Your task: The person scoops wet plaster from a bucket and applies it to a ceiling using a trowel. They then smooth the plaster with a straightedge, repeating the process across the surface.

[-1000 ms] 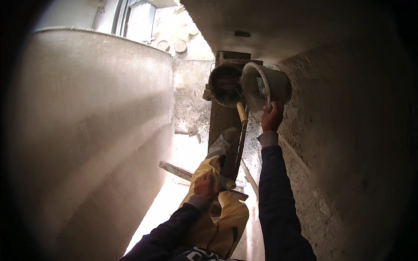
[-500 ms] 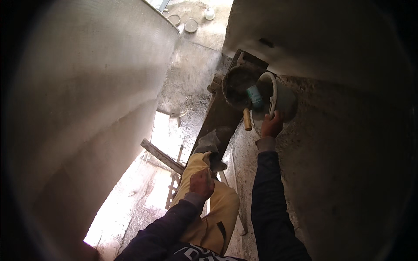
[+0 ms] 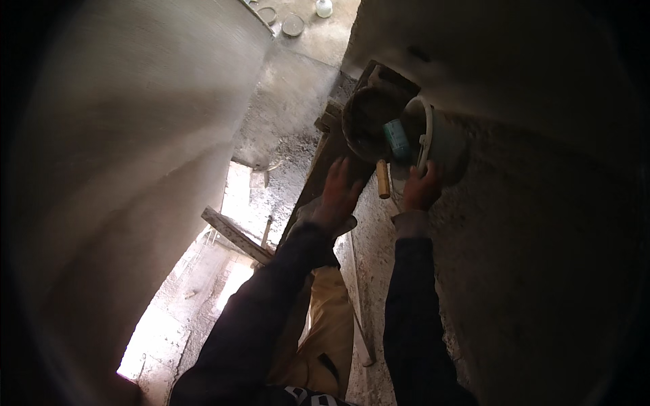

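My right hand (image 3: 422, 187) is closed on the near rim of a pale bucket (image 3: 448, 145), close to the end of its raised handle (image 3: 428, 128). My left hand (image 3: 338, 196) reaches forward over a dark plank (image 3: 325, 166), fingers apart and holding nothing. A dark round tub (image 3: 359, 139) sits on the plank, left of the bucket. Between tub and bucket shows a green-and-white cylindrical container (image 3: 397, 139); what it rests on I cannot tell. Just left of my right hand, a wooden tool handle (image 3: 383, 179) sticks out; the rest of that tool is hidden.
Tall grey walls rise at the left (image 3: 156, 115) and right (image 3: 542, 203). A wooden beam (image 3: 235, 235) juts out left of the plank. Far below lie round containers (image 3: 292, 25) and a white jug-like vessel (image 3: 324, 8). My leg in yellow trousers (image 3: 328, 304) is beneath my arms.
My left hand has moved forward from above my thigh to over the plank, and its fingers have spread. My right hand stays on the bucket. The view has shifted slightly.
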Tool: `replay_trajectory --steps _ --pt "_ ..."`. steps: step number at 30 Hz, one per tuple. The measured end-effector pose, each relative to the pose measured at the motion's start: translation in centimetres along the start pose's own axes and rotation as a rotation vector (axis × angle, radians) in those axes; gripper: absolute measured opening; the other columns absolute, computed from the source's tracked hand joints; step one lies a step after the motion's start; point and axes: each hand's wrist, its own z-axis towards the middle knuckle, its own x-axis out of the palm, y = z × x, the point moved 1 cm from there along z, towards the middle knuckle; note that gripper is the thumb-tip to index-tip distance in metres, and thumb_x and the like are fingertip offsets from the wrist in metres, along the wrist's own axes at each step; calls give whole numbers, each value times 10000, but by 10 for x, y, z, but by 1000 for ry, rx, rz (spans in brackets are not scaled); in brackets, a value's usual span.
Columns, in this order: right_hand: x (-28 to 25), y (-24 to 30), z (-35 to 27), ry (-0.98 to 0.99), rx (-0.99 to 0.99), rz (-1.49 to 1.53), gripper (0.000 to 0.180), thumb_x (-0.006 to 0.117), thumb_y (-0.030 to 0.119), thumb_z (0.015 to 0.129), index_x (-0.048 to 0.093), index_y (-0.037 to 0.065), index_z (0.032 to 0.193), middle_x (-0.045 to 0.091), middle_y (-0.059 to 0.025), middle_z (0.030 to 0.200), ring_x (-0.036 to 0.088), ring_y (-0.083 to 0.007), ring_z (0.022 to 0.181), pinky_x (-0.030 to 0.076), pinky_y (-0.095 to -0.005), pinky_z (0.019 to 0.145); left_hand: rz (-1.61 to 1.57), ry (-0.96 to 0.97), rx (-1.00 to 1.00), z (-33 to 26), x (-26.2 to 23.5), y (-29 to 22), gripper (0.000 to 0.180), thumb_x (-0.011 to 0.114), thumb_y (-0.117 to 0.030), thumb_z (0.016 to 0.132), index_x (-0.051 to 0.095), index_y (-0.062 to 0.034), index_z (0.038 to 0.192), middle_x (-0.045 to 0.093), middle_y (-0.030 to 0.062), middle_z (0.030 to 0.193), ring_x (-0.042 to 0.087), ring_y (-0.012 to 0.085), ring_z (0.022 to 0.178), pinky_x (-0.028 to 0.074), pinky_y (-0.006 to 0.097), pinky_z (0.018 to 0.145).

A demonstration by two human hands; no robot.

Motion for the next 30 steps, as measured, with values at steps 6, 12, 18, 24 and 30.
replay_trajectory --steps 6,12,18,24,30 --pt "6 -20 2 -130 -108 -49 321 660 178 766 560 17 1026 576 -192 1004 587 -360 910 463 -419 780 -275 68 -152 140 86 -4 599 611 -260 802 366 -18 1291 430 219 1243 470 382 1119 419 419 913" --pt "-25 -66 -2 -20 275 -6 378 636 270 817 576 51 1120 629 -96 1042 596 -229 937 463 -356 790 -214 165 -137 139 122 -19 390 599 -178 779 527 -61 1144 519 186 1132 532 333 1035 449 392 877" --pt "-101 -107 -34 -38 334 558 493 635 233 832 473 -36 1212 580 -145 1059 572 -192 928 481 -292 751 -400 -120 254 73 78 -119 301 543 -71 748 575 -40 1046 484 201 1177 482 356 1100 400 438 948" --pt "-145 -55 -73 13 223 591 509 629 207 831 435 -77 1207 555 -163 1115 567 -189 932 487 -277 737 -241 -62 320 26 -19 -139 281 576 -81 722 584 -61 1002 491 175 1161 470 333 1127 349 468 1000" --pt "-119 -5 -122 84 92 472 330 679 192 768 575 -38 980 579 -92 939 538 -144 763 469 -278 646 -260 -194 66 -22 -123 -109 259 648 -112 726 598 -100 980 503 136 1171 485 339 1108 384 459 959"
